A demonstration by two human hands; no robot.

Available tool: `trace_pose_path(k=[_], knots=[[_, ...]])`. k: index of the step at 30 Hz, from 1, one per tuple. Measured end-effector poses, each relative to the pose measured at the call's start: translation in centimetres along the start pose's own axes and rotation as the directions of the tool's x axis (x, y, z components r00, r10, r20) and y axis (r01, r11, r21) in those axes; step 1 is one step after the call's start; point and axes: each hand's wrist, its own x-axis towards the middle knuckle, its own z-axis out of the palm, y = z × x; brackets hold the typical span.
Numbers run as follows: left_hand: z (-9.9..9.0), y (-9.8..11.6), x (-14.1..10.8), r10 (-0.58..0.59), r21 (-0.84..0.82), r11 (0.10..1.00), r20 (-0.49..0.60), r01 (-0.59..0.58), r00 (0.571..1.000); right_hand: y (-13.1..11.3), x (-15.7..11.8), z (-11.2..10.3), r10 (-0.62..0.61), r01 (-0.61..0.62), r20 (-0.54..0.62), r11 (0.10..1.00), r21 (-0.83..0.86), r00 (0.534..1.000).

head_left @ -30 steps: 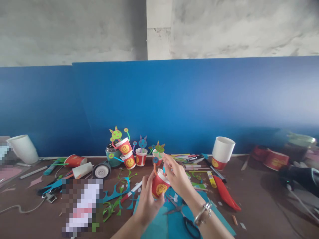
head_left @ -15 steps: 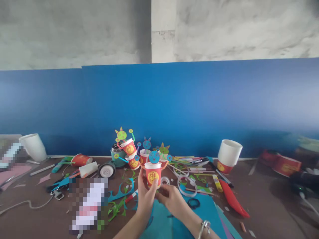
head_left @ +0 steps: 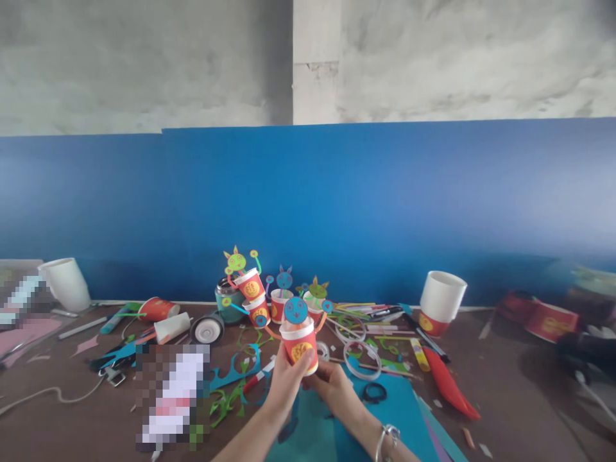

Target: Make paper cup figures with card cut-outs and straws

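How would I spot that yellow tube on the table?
On the brown table, find the white cup stack toward the right. Below it, beside the pointed red object, lies the tube: short, mostly yellow, unlike the slimmer pen nearby.

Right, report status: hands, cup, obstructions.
Left hand holding red cup, blue face up top. Right hand low by its base, contact unclear. Other cup figures behind, clearance uncertain.
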Motion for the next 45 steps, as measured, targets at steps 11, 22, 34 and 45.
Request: trace_pose_path(k=[11,22,34,45], knots=[[-0.9,0.7,1.4,-0.034,-0.065,0.997,-0.059,0.03,0.998,2.0,0.1,0.3,0.082,-0.079,0.003,0.974,-0.21,0.997],[0.2,-0.3,0.3,0.0,-0.007,1.0,0.03,0.0,1.0,1.0,-0.1,0.3,0.071,-0.077,-0.119,0.996,-0.043,0.99],[0.2,0.4,0.1,-0.023,-0.055,0.998,0.026,0.024,0.999,0.0,-0.2,0.4,0.094,-0.089,-0.087,0.994,0.059,0.992],[0.2,0.1,0.1,-0.013,-0.016,1.0,0.074,0.014,0.997,0.6,-0.3,0.3,0.088,-0.079,-0.134,0.995,0.069,0.987]])
